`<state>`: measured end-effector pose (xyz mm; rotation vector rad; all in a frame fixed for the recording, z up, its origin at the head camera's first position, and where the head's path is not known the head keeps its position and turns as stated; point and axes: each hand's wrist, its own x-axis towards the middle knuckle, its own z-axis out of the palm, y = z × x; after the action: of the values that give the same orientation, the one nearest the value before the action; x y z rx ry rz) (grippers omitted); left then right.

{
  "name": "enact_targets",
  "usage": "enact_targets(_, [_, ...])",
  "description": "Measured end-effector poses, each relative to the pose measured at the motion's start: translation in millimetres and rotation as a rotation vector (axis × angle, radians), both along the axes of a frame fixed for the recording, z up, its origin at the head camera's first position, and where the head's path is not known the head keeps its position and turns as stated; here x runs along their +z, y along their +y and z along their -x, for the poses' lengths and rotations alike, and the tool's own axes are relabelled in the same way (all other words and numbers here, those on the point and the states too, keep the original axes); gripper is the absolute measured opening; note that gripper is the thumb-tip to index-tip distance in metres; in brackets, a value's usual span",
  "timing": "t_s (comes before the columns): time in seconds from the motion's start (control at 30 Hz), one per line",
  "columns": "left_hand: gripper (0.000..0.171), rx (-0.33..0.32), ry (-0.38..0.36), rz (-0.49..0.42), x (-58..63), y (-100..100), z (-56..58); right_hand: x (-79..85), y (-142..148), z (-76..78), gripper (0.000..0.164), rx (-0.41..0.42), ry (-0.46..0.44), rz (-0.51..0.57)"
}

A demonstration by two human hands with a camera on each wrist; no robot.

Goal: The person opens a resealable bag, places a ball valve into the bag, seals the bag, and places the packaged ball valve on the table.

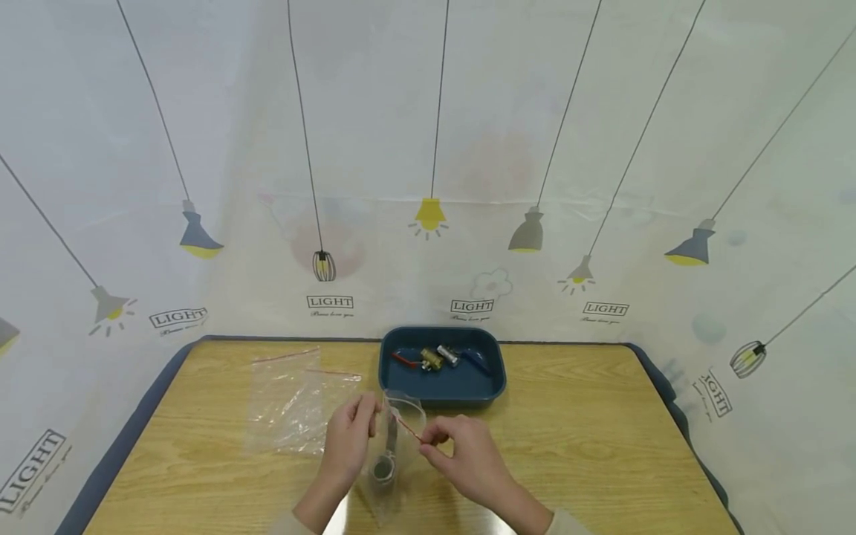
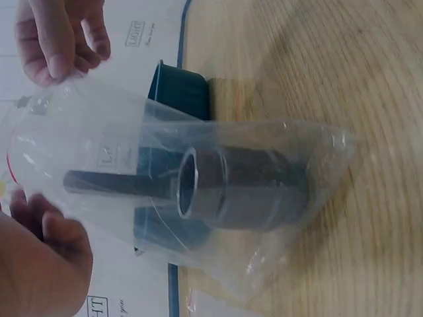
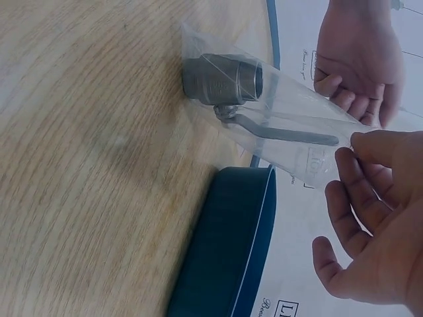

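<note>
A clear zip bag (image 1: 401, 475) with a red seal line hangs between my two hands over the table. Inside it lies a grey metal ball valve (image 2: 231, 188) with a long lever handle (image 3: 291, 135). My left hand (image 1: 351, 435) pinches one side of the bag's mouth. The opposite side is pinched between the thumb and fingers of my right hand (image 1: 464, 453). The bag's mouth gapes between the hands, and its lower end reaches down to about the tabletop.
A dark blue tray (image 1: 441, 394) stands behind the hands, holding a brass valve (image 1: 431, 359), a silver fitting (image 1: 448, 356) and red and blue handles. Flat clear zip bags (image 1: 284, 409) lie on the wooden table (image 1: 602, 446) to the left. A printed curtain (image 1: 374, 148) hangs behind.
</note>
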<state>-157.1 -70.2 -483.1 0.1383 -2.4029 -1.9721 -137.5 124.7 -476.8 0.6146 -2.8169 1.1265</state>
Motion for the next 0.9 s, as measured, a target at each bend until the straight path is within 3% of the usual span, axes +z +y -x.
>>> enact_targets(0.1, [0.029,0.017,0.022,0.091,-14.6,-6.3,9.5,0.3,0.8,-0.1,0.007,0.001,0.001,0.002])
enact_targets(0.17, [0.032,-0.043,0.011,0.111,-19.0,-9.1,13.3,0.3,1.5,0.1,0.008,0.006,0.002,0.009])
enact_targets(0.27, [0.04,-0.161,-0.025,0.05,-25.0,-10.8,17.1,0.0,2.1,0.1,0.006,0.01,0.0,0.02])
enact_targets(0.4, [0.043,-0.231,-0.064,-0.053,-31.0,-11.1,19.2,0.1,3.0,-0.5,0.004,0.006,-0.002,0.03])
enact_targets(0.53, [0.039,-0.224,-0.082,-0.081,-37.0,-11.7,20.4,-0.5,4.1,-1.4,0.005,-0.008,-0.012,0.048])
enact_targets(0.9, [0.036,-0.071,-0.079,-0.021,-39.4,-17.1,22.6,-2.4,13.9,-0.5,0.026,-0.086,-0.091,0.086])
